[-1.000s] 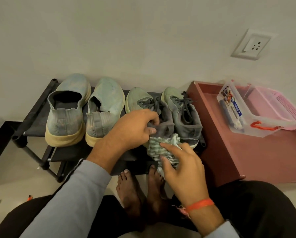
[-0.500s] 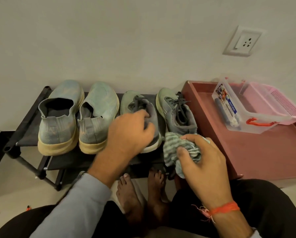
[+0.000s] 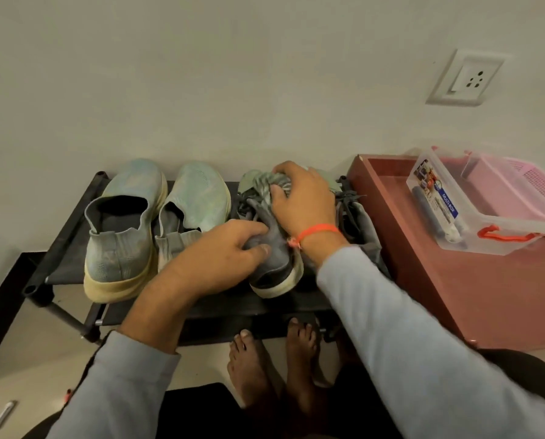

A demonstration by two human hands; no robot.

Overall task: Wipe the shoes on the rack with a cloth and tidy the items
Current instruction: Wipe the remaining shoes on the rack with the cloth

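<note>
- Shoe rack (image 3: 65, 236), black, low, set against a plain pale wall (image 3: 201, 74); dark fabric shelf carrying four shoes in a row.
- Slip-on shoes (image 3: 122, 223), pale blue-green knit with cream soles, a pair at the rack's left end, heels toward the camera.
- Laced grey shoe (image 3: 274, 264), third along, white sole edge showing at the heel.
- Second laced grey shoe (image 3: 359, 223), at the rack's right end, largely hidden behind the right forearm.
- Left hand (image 3: 230, 248), fingers curled around the heel collar of the third shoe, gripping it.
- Right hand (image 3: 302, 201), orange thread at the wrist, closed on a bunched striped cloth (image 3: 268, 183) and pressing it onto the toe end of that same shoe.
- Reddish-brown cabinet (image 3: 454, 296), just right of the rack, top rimmed like a tray.
- Clear plastic box (image 3: 473, 213) with red handle, on the cabinet; pink basket (image 3: 524, 191) touching it behind.
- Wall socket (image 3: 465, 77), white, upper right.
- Bare feet (image 3: 271, 359) on pale floor (image 3: 18, 391) below the rack.
</note>
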